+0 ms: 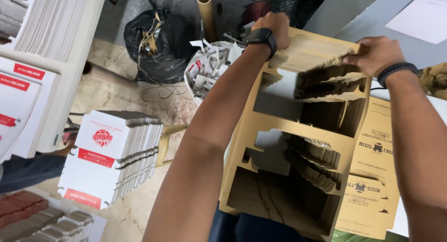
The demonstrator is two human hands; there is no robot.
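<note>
Floor, far left: stack of white printed box blanks (111,158). Behind it, black rubbish bag (160,44). Centre: thick stack of brown die-cut cardboard sheets (284,130), standing at the grey counter (354,18). Left hand (272,28) curled over the stack's far top edge. Right hand (377,53) pinching the upper right sheets, which fan apart.

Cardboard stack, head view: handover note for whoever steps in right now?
Left hand: gripping the far top edge of the brown die-cut cardboard stack.
Right hand: gripping the same stack's top right edge.
The stack stands tilted in front of the person, cut-outs partly emptied; loose pieces still hang inside.
Paper scrap sits in the bin beyond.
White printed flat boxes are piled on the floor, left.
</note>
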